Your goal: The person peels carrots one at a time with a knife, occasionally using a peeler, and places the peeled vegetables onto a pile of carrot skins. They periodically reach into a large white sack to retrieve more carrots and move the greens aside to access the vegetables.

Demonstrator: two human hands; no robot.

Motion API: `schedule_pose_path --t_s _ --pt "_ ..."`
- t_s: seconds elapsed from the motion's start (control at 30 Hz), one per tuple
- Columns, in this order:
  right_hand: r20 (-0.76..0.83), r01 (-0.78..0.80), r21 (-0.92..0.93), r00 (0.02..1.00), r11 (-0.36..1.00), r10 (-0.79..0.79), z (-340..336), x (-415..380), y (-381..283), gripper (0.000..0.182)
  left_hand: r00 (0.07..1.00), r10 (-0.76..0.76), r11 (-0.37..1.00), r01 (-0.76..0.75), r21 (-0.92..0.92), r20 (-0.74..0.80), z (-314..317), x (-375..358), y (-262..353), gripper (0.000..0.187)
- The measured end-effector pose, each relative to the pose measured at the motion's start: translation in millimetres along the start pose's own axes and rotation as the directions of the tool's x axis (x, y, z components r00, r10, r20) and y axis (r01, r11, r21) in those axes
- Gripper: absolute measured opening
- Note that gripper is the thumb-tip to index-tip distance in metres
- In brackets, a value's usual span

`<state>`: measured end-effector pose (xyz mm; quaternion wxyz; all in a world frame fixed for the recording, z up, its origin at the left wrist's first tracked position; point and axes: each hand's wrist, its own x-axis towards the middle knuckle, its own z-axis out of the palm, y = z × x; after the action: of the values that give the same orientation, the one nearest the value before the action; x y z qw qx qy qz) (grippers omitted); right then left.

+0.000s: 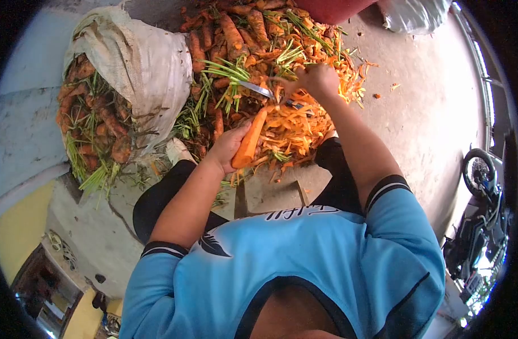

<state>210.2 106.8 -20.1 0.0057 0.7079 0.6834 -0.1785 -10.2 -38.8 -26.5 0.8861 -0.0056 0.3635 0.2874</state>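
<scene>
A smooth, peeled orange carrot point(250, 138) is gripped in my left hand point(232, 148), tilted with its narrow end upward. My right hand point(320, 82) is closed above the peelings, to the upper right of the carrot; what its fingers hold is blurred and hidden. Between the hands and the green stalks lies a metal blade point(256, 89), whose handle I cannot make out. Orange peelings point(295, 127) are heaped just right of the carrot. Behind them is a large pile of unpeeled carrots point(232, 37) with green stalks.
A white woven sack point(157, 68) full of carrots point(103, 121) stands at the left. At the top are a red rounded object point(335, 7) and a clear plastic bag point(414, 14). A motorcycle point(479, 220) is at the far right. My legs flank the peelings.
</scene>
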Motion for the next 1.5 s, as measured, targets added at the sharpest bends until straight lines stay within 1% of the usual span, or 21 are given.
schedule_pose_path --t_s 0.03,0.2,0.23,0.33,0.4,0.43,0.53,0.6,0.63,0.73,0.8,0.83,0.97,1.0,1.07,1.1,1.13,1.2,1.27,1.4,1.5 --pt "-0.012 -0.017 0.075 1.0 0.997 0.018 1 0 1 0.045 1.0 -0.002 1.0 0.002 0.012 -0.029 -2 0 -1 0.029" --pt "-0.06 0.42 0.312 0.904 0.852 -0.423 0 -65 -55 0.035 0.988 0.066 0.997 -0.069 -0.018 -0.138 11 -5 1 0.034" --pt "-0.102 0.416 0.305 0.909 0.857 -0.405 15 -61 -49 0.035 0.992 0.045 0.999 -0.044 0.007 -0.122 10 -2 0 0.034" --pt "0.155 0.057 0.052 0.986 0.997 -0.065 12 -17 -18 0.045 0.996 0.025 0.998 -0.019 0.063 -0.086 5 1 -1 0.033" --pt "0.021 -0.041 -0.018 0.999 0.999 0.042 5 2 0 0.045 0.996 0.053 0.996 -0.048 0.075 -0.071 5 -3 -2 0.033" --pt "-0.051 0.007 0.057 0.999 0.998 -0.005 8 3 -1 0.042 0.995 0.059 0.997 -0.054 0.061 -0.081 4 -2 -2 0.033" --pt "-0.03 0.199 0.307 0.979 0.931 -0.199 -3 -43 -45 0.037 0.994 0.064 0.998 -0.063 0.011 -0.09 3 2 0 0.032" --pt "-0.109 0.464 0.322 0.884 0.825 -0.454 8 -64 -53 0.035 0.997 0.029 0.999 -0.03 -0.02 -0.074 7 1 3 0.032" --pt "-0.099 0.467 0.367 0.88 0.805 -0.465 12 -65 -50 0.036 0.994 0.045 0.999 -0.044 0.008 -0.101 7 3 1 0.031" --pt "0.163 0.083 0.077 0.982 0.994 -0.095 14 -22 -24 0.039 0.988 0.08 0.996 -0.074 0.052 -0.13 7 5 -2 0.029" --pt "0.121 -0.021 0.023 0.992 1.0 0.018 0 -6 -6 0.042 0.995 0.065 0.998 -0.062 0.033 -0.078 5 1 -2 0.029" --pt "0.086 -0.092 0.097 0.993 0.991 0.084 1 -2 -5 0.045 0.994 0.051 0.998 -0.048 0.034 -0.099 5 1 -2 0.029" --pt "0.028 0.183 0.288 0.98 0.94 -0.199 7 -35 -35 0.04 0.995 0.007 1.0 -0.007 0.0 -0.096 9 -1 1 0.029" --pt "-0.041 0.34 0.248 0.939 0.907 -0.341 13 -39 -34 0.041 0.997 -0.003 1.0 0.002 -0.015 -0.075 10 -2 3 0.029" --pt "0.079 0.085 0.16 0.992 0.983 -0.098 10 -27 -26 0.042 0.999 -0.019 0.997 0.023 -0.074 0.05 10 -2 5 0.029" --pt "0.112 0.038 0.097 0.993 0.995 -0.049 12 -12 -11 0.041 0.993 -0.025 0.994 0.037 -0.102 0.112 9 -2 6 0.028" --pt "0.071 0.0 -0.099 0.997 0.995 0.007 6 -2 -4 0.04 0.998 -0.022 0.997 0.027 -0.071 0.063 8 -3 6 0.028" --pt "-0.056 0.028 0.149 0.998 0.988 -0.02 10 3 5 0.041 0.999 -0.02 1.0 0.02 -0.006 -0.035 8 -5 4 0.028" --pt "0.11 0.04 0.308 0.991 0.951 -0.077 -14 -24 -32 0.041 0.995 0.005 1.0 -0.003 0.024 -0.1 4 0 3 0.029" --pt "0.059 0.382 0.301 0.907 0.874 -0.416 0 -63 -54 0.042 0.988 0.036 0.995 -0.05 -0.09 -0.149 5 2 1 0.031" --pt "0.138 0.205 0.047 0.968 0.978 -0.209 15 -25 -26 0.044 0.995 -0.032 0.998 0.036 0.045 -0.093 -9 6 -3 0.031"
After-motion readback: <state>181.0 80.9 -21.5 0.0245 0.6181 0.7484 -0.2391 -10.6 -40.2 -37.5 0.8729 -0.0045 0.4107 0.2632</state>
